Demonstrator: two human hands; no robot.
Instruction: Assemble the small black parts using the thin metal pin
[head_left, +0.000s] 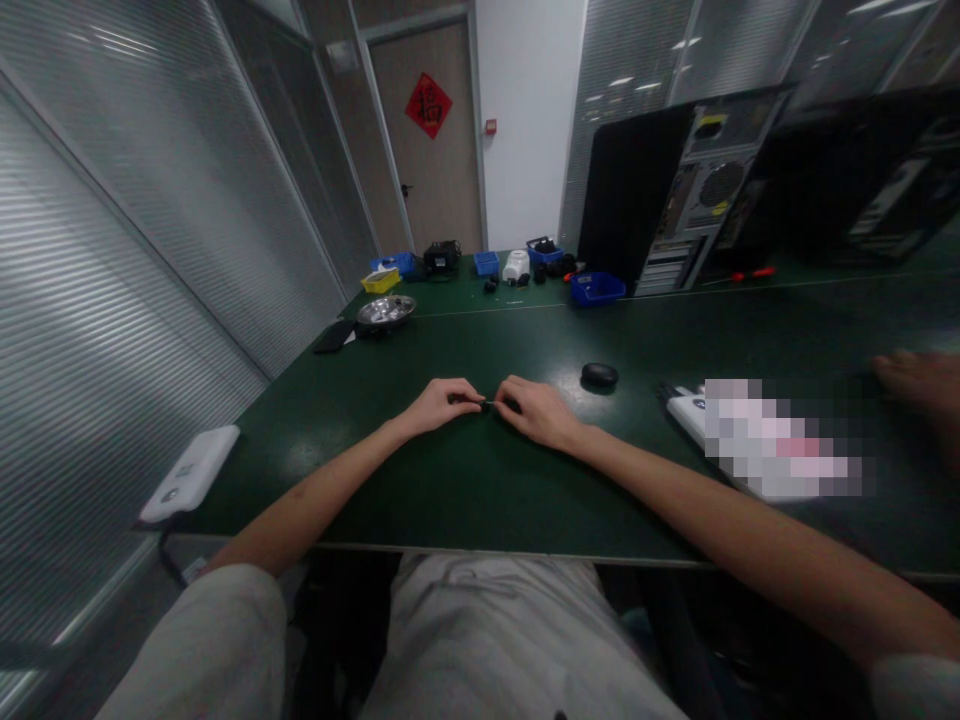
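Observation:
Both of my hands meet over the green table, their fingertips a short gap apart. My left hand (444, 404) is closed in a pinch on a small black part (486, 407), too small to name. From the right, my right hand (537, 412) is also closed, thumb against fingers, at a thin pale tip (492, 402) that touches or nearly touches the black part. What that tip belongs to is hidden by the fingers. A black computer mouse (599, 375) lies on the table to the right of my right hand.
On the green table (420, 500) a white device (191, 473) lies at left and a partly blurred white one (686, 410) at right. Behind are a metal dish (386, 311), a blue tray (598, 289) and a computer case (675, 200). Another person's hand (919, 380) rests far right.

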